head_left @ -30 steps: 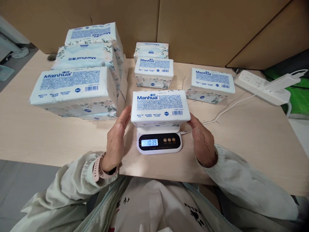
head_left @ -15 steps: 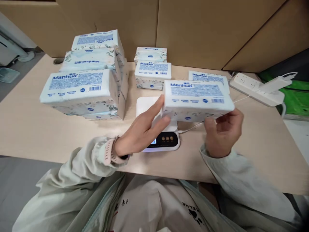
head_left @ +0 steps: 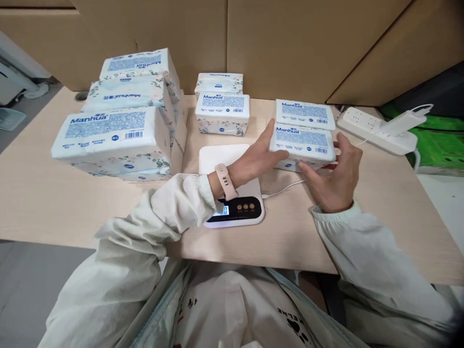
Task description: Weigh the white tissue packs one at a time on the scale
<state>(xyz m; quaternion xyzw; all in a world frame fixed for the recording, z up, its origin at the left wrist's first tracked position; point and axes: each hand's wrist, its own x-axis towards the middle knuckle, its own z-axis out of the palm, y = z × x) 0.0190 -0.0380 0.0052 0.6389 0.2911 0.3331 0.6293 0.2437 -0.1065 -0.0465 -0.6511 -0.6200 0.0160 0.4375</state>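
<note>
Between my two hands is a tissue pack, white with blue print, at the right of the table. My left hand presses its left end, thumb along the front edge. On the opposite end, my right hand grips the corner, its thumb at the front and its fingers partly hidden behind. Directly behind this pack lies a matching tissue pack. Under my left forearm stands a white digital scale with a lit display, partly covered by the sleeve; its plate bears no pack.
A tall stack of tissue packs stands at the left. Two more packs sit behind the scale. A white power strip lies at the right, and a thin cable runs from the scale. Cardboard panels close off the back.
Both hands have carried the tissue pack from above the scale toward the back right, down in front of the other pack. My left forearm now crosses the scale.
</note>
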